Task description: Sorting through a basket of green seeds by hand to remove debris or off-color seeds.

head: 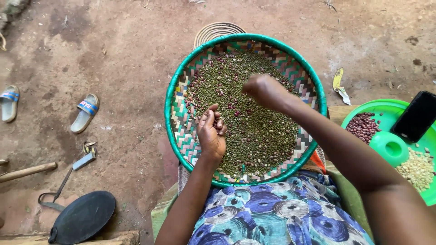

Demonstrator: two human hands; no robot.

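One woven tray (178, 119) resting on lap, left hand (211, 134) cupping a few red beans (220, 123) near its left rim, right hand (265, 90) pinching over the green grains (254, 131), two sandals (85, 112) lying on floor.

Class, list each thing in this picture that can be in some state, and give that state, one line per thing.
Woven tray: on the lap, filled with small green grains mixed with a few red beans.
Left hand: cupped, palm up, holding a few picked beans.
Right hand: fingers pinched together over the grains.
Green plate: holds separate heaps of red beans and pale kernels.
Phone: screen dark, resting on the plate.
Sandals: off, lying on the dirt.
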